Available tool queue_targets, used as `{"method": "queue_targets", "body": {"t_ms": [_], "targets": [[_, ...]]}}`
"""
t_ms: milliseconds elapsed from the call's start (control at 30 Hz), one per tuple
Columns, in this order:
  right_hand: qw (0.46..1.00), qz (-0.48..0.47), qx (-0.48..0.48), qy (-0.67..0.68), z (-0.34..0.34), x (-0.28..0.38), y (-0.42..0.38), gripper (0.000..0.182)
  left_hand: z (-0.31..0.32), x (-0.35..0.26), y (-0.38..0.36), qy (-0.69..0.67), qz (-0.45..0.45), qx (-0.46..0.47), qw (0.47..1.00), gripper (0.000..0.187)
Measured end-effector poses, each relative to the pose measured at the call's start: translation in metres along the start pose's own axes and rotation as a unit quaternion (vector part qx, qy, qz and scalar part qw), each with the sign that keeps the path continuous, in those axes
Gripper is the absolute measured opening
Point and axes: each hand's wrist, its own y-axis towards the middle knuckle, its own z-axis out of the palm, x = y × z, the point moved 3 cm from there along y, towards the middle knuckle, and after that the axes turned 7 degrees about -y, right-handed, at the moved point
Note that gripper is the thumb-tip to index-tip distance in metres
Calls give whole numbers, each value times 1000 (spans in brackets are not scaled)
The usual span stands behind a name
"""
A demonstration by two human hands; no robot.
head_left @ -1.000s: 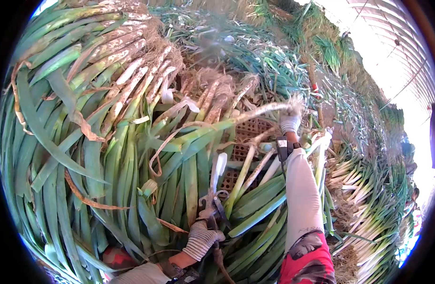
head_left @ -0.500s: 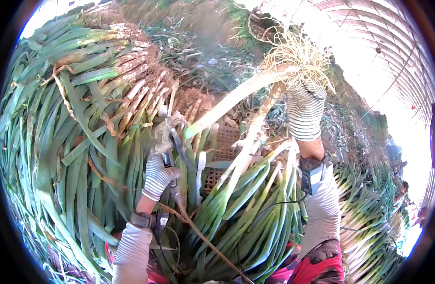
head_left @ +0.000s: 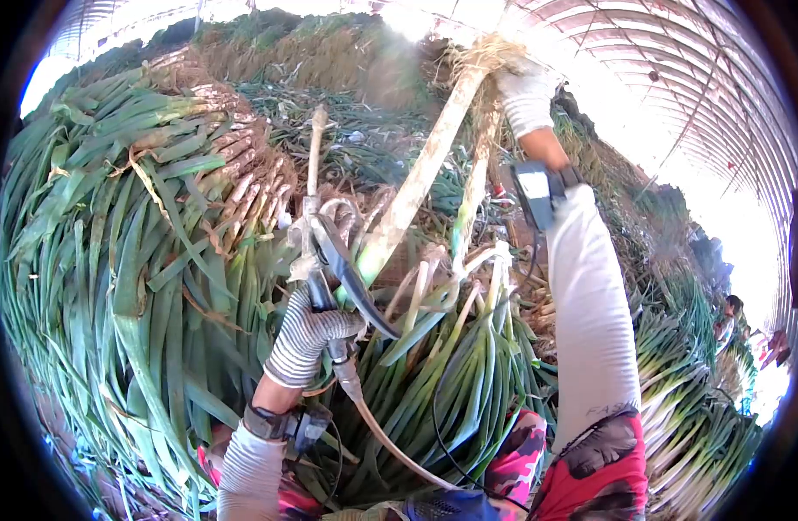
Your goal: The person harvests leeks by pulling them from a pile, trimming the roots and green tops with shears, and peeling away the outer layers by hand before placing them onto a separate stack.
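My left hand [head_left: 310, 339], in a striped glove, is closed around the grip of an air gun [head_left: 313, 252] with a dark curved lever. Its pale nozzle points upward, and a hose [head_left: 399, 438] runs from its base to the lower right. Raised high at the upper right, my gloved right hand [head_left: 525, 95] grips two big green onions [head_left: 426, 169] at their root end. Their pale stems hang down and left, one passing close beside the gun. Fingers of the right hand are partly hidden by roots and glare. Below them, more green onions [head_left: 468, 365] lie across my lap.
A tall heap of green onions [head_left: 112, 234], roots facing inward, fills the left side. Loose leaf scraps [head_left: 373, 139] cover the ground behind. Another row of green onions [head_left: 685, 408] lies at the right, with people [head_left: 729, 317] beyond. A thin cable [head_left: 438, 408] crosses my lap.
My right hand has risen, lifting the green onions' roots higher and making the stems steeper. My left hand with the air gun has shifted slightly right and down.
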Motion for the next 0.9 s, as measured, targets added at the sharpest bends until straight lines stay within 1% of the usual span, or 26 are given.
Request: {"method": "queue_targets", "body": {"t_ms": [33,67,100,133,167,200,233,267,300,333,367,400,433,467,500,533,600,633,667,700,733,800,833,867,900], "targets": [[972,-42,122,-196,9,-6,10,23,4,-5,-4,-11,-19,-7,1000,52],[989,-125,18,-81,23,-23,-1,20,11,-10,-9,-23,-38,-11,999,53],[977,-104,116,-149,29,-29,1,20,18,-20,-19,-6,-52,-45,998,49],[951,-80,209,-214,30,-24,3,20,38,-32,-30,-60,-73,-24,995,38],[932,-81,260,-240,23,-21,-2,22,45,-38,-38,-49,-104,-8,993,31],[928,-68,270,-248,21,-28,-5,24,51,-39,-43,-37,-133,11,990,25],[929,-73,259,-253,25,-38,-11,19,53,-36,-44,4,-107,-24,994,16],[930,-78,248,-258,27,-49,-16,16,64,-40,-50,-80,-135,14,988,18],[921,-56,264,-280,20,-57,-22,18,62,-33,-52,-46,-146,-3,988,22],[925,-51,262,-269,20,-88,-23,18,60,-28,-53,-13,-154,-21,988,26],[929,-46,263,-258,25,-139,-29,19,67,-29,-58,-17,-187,3,982,31],[931,-42,266,-247,23,-171,-33,19,64,-16,-59,-22,-150,-9,988,35],[934,19,224,-277,-39,-117,-27,19,55,-4,-62,-5,-141,12,990,38],[909,21,217,-355,-46,-153,-27,18,51,1,-63,16,-131,36,991,40],[925,133,193,-298,-65,-191,-32,19,63,-10,-76,-36,-149,36,987,41],[927,241,163,-235,-88,-220,-37,22,71,-21,-80,-13,-139,52,989,41],[963,234,90,-100,-127,-254,-42,19,66,-35,-75,-5,-162,160,974,34],[972,228,52,-34,-147,-254,-45,19,80,-53,-81,-20,-109,95,989,33],[964,261,44,-32,-163,-257,-45,21,97,-76,-91,-34,-58,27,997,32],[954,295,40,-25,-185,-235,-38,24,109,-87,-91,-22,-25,-33,999,34],[949,299,57,84,-200,-225,-33,23,113,-96,-90,-8,10,-103,995,37],[936,311,57,154,-243,-128,-15,25,77,-110,-76,61,62,-105,991,34],[928,317,57,188,-263,-80,-5,26,57,-112,-67,99,49,-82,990,35],[921,266,37,282,-275,-58,-2,33,81,-114,-74,49,18,-63,997,30],[904,211,17,371,-286,-35,1,41,76,-110,-69,51,36,-91,994,26]]}}
